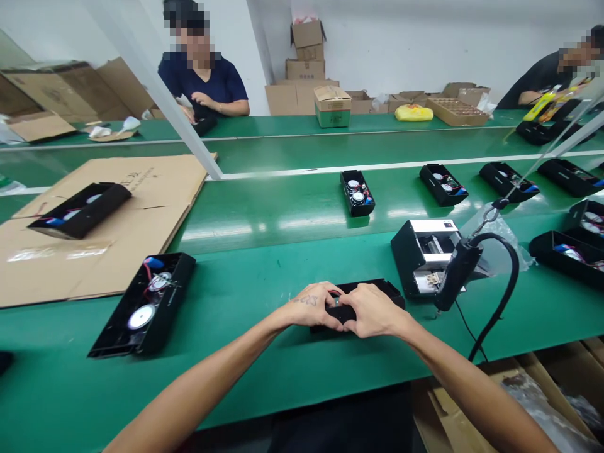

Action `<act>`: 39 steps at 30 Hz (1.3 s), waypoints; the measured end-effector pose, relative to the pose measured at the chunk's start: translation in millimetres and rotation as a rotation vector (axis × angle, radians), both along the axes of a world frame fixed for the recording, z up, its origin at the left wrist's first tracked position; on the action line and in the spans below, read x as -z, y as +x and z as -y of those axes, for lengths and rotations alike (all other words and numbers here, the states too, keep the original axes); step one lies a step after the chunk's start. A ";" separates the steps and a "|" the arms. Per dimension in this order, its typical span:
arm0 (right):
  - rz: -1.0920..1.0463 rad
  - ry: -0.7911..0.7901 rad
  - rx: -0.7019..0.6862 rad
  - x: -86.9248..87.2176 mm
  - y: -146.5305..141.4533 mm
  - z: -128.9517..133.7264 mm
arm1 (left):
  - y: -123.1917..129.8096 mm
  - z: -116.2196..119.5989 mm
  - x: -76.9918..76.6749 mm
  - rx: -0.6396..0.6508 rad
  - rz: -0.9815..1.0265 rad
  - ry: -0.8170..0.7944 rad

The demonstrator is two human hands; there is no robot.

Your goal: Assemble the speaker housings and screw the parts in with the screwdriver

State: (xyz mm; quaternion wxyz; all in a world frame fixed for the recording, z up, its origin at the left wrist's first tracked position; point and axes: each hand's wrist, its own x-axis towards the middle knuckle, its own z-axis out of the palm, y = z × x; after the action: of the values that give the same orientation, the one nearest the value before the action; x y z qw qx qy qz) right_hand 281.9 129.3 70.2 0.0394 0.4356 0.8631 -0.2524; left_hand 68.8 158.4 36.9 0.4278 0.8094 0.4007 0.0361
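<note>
A black speaker case (389,290) lies on the green bench right in front of me, largely covered by my hands. My left hand (317,306) is closed on its left part, the thumb along the near wall and the fingers reaching inside. From the other side my right hand (372,310) grips the same case, its thumb tip close to the left one. Between the fingertips a bit of red wire and a small greenish part show; whether the fingers pinch that part is hidden. To the left, another open case (172,302) holds round silver speakers and a blue connector.
A black-and-silver machine (404,258) stands right of my hands, beside a hanging electric screwdriver (460,270) with its cable. Flat cardboard (155,214) carries one case at left. More cases, including one (357,194), line the conveyor. Two people sit opposite.
</note>
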 end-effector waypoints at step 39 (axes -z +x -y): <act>-1.167 0.626 1.190 54.4 156.1 41.9 | -8.4 79.5 70.2 0.060 0.105 0.872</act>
State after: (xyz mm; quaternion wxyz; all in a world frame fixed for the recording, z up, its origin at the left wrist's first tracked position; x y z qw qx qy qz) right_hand 437.9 87.5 15.8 -0.6650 0.6046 0.4061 -0.1653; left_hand 60.3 78.8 -33.3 0.0666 0.9226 0.3021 0.2306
